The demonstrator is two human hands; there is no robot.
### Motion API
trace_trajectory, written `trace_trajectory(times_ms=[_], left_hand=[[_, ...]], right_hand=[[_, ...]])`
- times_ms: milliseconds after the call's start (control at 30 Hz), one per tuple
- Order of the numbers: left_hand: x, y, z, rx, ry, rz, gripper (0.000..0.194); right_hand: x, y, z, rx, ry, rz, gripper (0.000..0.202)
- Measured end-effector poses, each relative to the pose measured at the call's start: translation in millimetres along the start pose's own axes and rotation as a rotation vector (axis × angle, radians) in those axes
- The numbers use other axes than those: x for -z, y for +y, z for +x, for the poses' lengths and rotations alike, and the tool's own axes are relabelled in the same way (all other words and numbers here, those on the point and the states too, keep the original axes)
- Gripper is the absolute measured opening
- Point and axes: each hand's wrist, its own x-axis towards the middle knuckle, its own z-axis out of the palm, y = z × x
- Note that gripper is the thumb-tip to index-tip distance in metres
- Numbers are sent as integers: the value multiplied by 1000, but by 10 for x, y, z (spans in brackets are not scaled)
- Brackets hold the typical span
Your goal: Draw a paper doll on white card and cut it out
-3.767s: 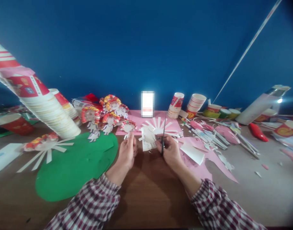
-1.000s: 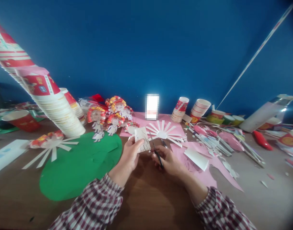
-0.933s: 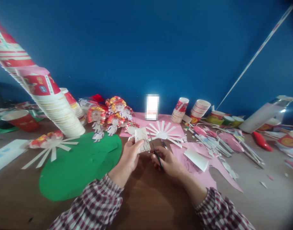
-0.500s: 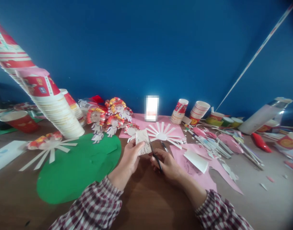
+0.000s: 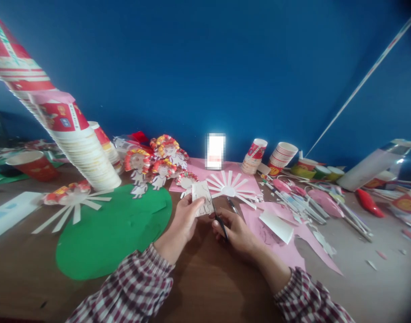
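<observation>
My left hand [image 5: 185, 215] pinches a small white piece of paper [image 5: 201, 193] with a figure drawn on it in dark lines, thumb on top. Black-handled scissors [image 5: 221, 223] are gripped in my right hand [image 5: 237, 231], their blades pointing away from me along the paper's right edge. Whether the blades are parted I cannot tell. Just beyond the paper, a white cut-out with fanned strips [image 5: 228, 188] lies on a pink sheet [image 5: 195, 166]. A dark pen [image 5: 231, 205] rests beside my right hand.
Left of my arms lies a green paper shape [image 5: 107, 242]. Several paper lion figures [image 5: 163, 168] stand behind it, near a tall leaning cup stack [image 5: 101, 166]. More stacked cups [image 5: 282, 157] stand back right. Pens, pink scraps [image 5: 275, 251] and a red bottle [image 5: 369, 202] clutter the right.
The view has shifted slightly, so the scene sits a little to the right. Both hands keep their hold on the paper and scissors, almost unmoved.
</observation>
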Motion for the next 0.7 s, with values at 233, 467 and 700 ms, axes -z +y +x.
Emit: trace_trajectory(times_ms=[233,467,700], left_hand=[[8,-18,8,-13,-2,-6,36],[14,-31,18,-23,-15,-13,36],[15,-41,20,-44,-10,-24,40]], right_hand=[[-1,0,-3,-5,-12,11,32],[-4,6,-3,18,-8,13,31],[-2,3,-5,33,15,-32,29]])
